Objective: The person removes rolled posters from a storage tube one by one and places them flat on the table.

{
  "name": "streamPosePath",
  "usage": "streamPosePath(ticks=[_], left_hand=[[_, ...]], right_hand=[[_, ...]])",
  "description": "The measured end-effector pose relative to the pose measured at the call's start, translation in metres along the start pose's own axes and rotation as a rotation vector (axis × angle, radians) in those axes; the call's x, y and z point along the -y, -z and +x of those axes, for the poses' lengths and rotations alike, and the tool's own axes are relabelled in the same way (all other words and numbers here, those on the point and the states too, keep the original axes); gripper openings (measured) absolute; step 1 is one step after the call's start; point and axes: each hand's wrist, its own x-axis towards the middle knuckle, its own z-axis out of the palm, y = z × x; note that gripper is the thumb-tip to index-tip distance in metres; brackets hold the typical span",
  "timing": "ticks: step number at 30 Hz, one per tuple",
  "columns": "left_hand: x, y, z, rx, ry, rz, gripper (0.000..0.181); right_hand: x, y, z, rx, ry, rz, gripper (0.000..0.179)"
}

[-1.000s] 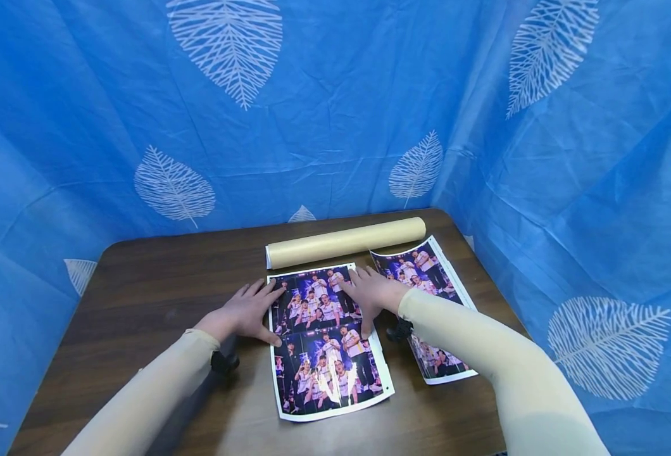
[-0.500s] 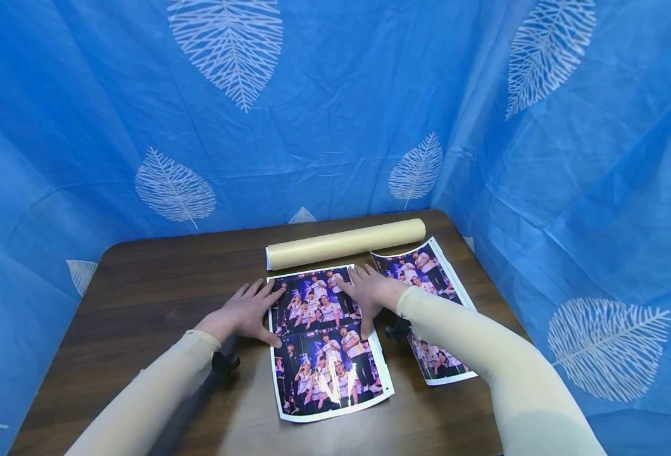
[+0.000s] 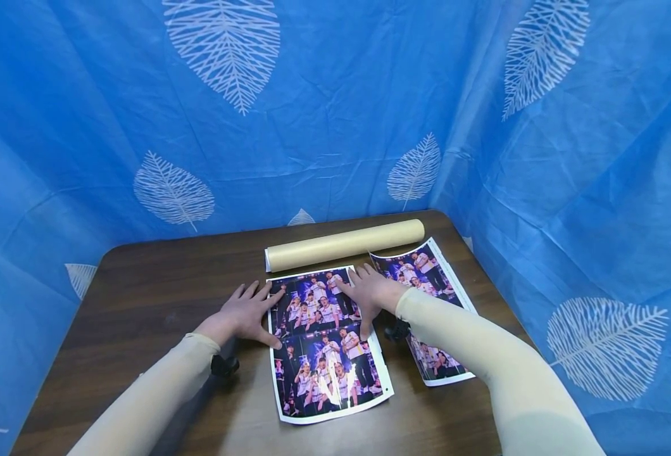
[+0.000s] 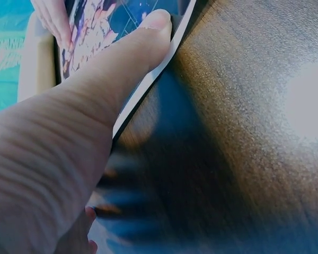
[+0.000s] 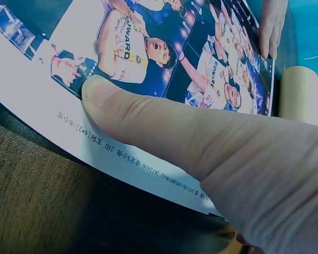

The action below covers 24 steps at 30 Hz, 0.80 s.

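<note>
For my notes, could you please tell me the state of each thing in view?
Middle printed sheet: unrolled, face up, near edge slightly bowed.
Right printed sheet: face up, curled, partly hidden from view.
Beige roll: rolled up, lying on its side.
Left hand: fingers spread, at the middle printed sheet's left edge.
Right hand: fingers spread, at its right edge.
Blue curtain: hanging, creased.

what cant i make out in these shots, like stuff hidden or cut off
Left wrist view: part of the nearer sheet, cut off by the top edge.
Head view: middle of the other sheet, hidden by the right sleeve; any margin print is too small.
Right wrist view: rest of the roll, hidden by the right hand.
</note>
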Motion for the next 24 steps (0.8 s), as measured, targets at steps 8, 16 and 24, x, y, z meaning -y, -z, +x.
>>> streamPosePath(ticks=[8,16,24], left_hand=[[-0.001,0.000,-0.001,-0.003,-0.004,0.011,0.129],[0.004,-0.005,0.000,-0.024,-0.034,-0.008,0.129],[-0.006,-0.007,-0.013,-0.083,-0.183,0.025,0.098]], right_hand=[[0.000,-0.001,0.001,-0.014,-0.001,-0.005,0.149],[-0.002,-0.002,0.000,-0.016,0.004,0.001,0.149],[-0.001,-0.004,-0.001,-0.040,0.029,0.008,0.145]])
